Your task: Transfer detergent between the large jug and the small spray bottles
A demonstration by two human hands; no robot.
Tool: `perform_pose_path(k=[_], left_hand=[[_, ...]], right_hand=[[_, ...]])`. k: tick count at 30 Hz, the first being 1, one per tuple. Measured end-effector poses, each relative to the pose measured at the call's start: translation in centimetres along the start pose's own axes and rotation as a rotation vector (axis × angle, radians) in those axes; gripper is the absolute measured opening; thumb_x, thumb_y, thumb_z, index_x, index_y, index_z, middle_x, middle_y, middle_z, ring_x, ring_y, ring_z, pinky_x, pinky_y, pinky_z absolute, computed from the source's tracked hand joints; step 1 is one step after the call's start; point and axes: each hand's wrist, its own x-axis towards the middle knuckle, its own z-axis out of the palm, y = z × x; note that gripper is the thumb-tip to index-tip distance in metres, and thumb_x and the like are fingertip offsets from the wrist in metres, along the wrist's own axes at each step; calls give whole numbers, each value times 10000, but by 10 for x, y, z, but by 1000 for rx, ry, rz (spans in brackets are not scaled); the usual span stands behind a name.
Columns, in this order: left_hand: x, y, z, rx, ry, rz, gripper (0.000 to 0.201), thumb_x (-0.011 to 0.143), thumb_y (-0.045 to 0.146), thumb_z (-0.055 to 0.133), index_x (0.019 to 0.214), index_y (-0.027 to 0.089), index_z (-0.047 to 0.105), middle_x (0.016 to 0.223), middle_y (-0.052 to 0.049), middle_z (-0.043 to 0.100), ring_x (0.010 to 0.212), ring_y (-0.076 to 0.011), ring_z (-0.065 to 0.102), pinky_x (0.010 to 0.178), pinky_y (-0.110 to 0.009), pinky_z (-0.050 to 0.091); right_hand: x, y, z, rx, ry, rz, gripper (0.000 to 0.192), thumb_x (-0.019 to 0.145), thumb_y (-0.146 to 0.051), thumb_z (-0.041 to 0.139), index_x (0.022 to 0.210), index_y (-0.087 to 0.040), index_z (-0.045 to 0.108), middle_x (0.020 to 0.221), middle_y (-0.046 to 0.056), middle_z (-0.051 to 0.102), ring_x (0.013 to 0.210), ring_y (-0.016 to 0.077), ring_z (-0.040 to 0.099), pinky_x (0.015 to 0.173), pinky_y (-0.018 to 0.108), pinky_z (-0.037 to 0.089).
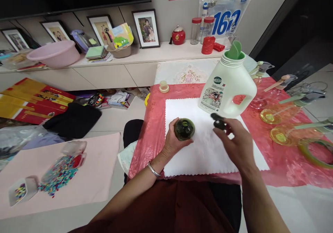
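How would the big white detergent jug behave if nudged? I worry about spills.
The white jug looks broad-based, so probably stable. Its green cap stands flipped open, so a tip could spill. Smooth plastic may slide on the white mat.

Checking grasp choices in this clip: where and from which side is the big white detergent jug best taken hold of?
Probably by the looped handle of the white jug, coming in from the person's right. The jug stands upright with that handle facing right, nearest the right hand, which holds a small dark cap. The left hand grips the green bottle.
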Motion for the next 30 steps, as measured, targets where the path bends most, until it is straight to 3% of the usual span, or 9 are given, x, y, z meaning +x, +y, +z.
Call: perform_pose_path(k=[3, 5, 7, 13, 22, 30], left_hand=[[0, 0, 0, 4, -7, 19, 1077, 530, 592, 918, 1392, 225, 387, 1395, -149, 547, 1308, -349, 571, 1115, -525, 466], [0, -1, 1, -11, -11, 17, 1083, 527, 610, 914, 1391, 227, 385, 1387, -148, 550, 1303, -352, 573, 1108, -525, 471], [-1, -1, 1, -23, -14, 5, 1090, 527, 625, 909, 1395, 230, 381, 1389, -148, 545, 1310, -355, 565, 1114, -529, 466], [-2, 0, 2, -77, -29, 20, 1095, 550, 648, 891, 1418, 235, 367, 1400, -151, 547, 1316, -353, 558, 1127, -546, 450], [0, 3, 1, -31, -32, 37, 1101, 537, 552, 936, 1416, 228, 358, 1395, -160, 556, 1285, -371, 582, 1073, -559, 491], [-1, -1, 5, 2, -15, 34, 1101, 521, 481, 957, 1413, 253, 353, 1406, -133, 544, 1273, -352, 594, 1063, -551, 506]], right_hand=[[12, -28, -17, 485, 254, 3, 361, 892, -307, 770, 1233, -240, 675, 1155, 48, 637, 924, 188, 638, 833, 354, 564], [19, -46, -21, 670, 375, -35, 361, 871, -264, 791, 1218, -222, 703, 1149, 63, 635, 982, 205, 648, 887, 364, 567], [26, -60, -19, 737, 405, -78, 353, 883, -259, 781, 1227, -212, 716, 1094, 73, 644, 971, 209, 651, 899, 367, 570], [39, -71, 7, 684, 229, -120, 319, 917, -228, 746, 1233, -251, 711, 1228, 46, 631, 1106, 202, 633, 992, 337, 554], [37, -55, 44, 442, -127, -198, 248, 968, -263, 677, 1214, -235, 686, 1191, 14, 642, 1058, 164, 622, 898, 267, 535], [26, -42, 58, 375, -241, -190, 233, 943, -255, 636, 1173, -232, 657, 1124, -3, 641, 1022, 160, 614, 902, 302, 507]])
